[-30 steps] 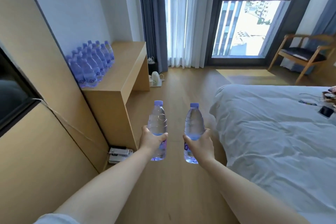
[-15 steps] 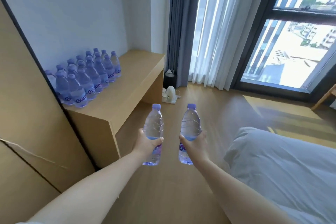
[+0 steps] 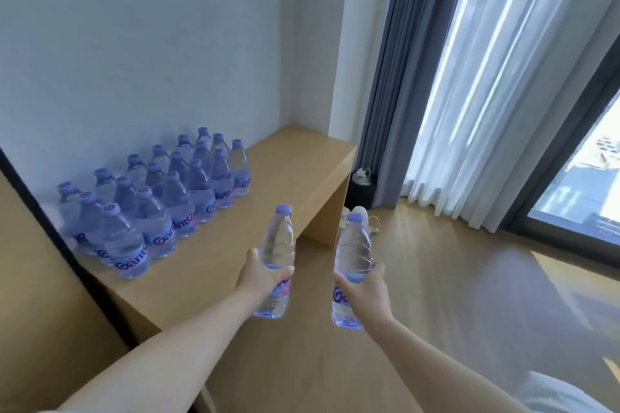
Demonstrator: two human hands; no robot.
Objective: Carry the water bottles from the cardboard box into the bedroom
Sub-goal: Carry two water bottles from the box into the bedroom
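Bottles (image 3: 157,208) already stood in tidy rows on the wooden desk (image 3: 295,171), packed toward its back edge against the wall and nearer its left end. Two more were on their way. The person's left hand (image 3: 263,277) was wrapped around the lower half of one bottle (image 3: 276,261), held upright over the desk's front edge. The right hand (image 3: 364,288) gripped the other bottle (image 3: 352,273) the same way, upright, just beside the first but out over the wooden floor (image 3: 469,278) rather than the desk. Neither bottle touched the desktop yet.

From where I stood, this looked like the end of a carry, with the setting-down about to come. The open stretch of desktop lay to the right of the rows, toward the right end near the curtain (image 3: 396,94). Placing them there would call for lowering each bottle flat onto its base, close to the last row without knocking it, then letting go.
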